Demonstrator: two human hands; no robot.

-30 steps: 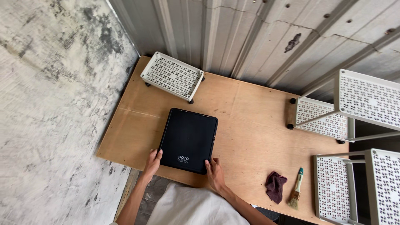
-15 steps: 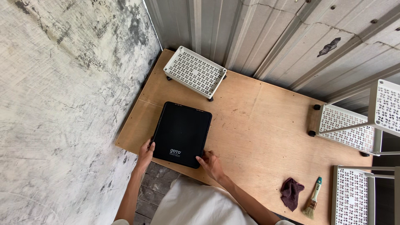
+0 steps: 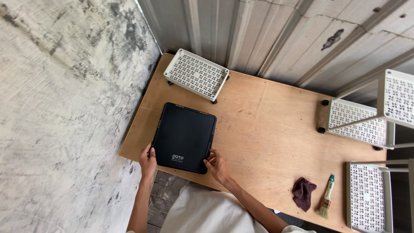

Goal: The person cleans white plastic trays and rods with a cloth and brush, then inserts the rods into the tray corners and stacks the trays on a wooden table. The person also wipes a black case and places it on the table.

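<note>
Matt black plastic tray [image 3: 184, 137], smooth bare plywood tabletop [image 3: 267, 125], corrugated metal wall [image 3: 267, 39], rough mottled concrete wall [image 3: 64, 108]

black tray [image 3: 184, 137], white perforated shelf [image 3: 196, 74] (flower-like holes)

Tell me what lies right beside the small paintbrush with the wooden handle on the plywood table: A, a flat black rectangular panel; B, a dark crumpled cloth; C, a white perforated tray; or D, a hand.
B: the dark crumpled cloth lies just left of the small paintbrush near the plywood table's front edge, while both hands grip the flat black rectangular panel far off.
</note>
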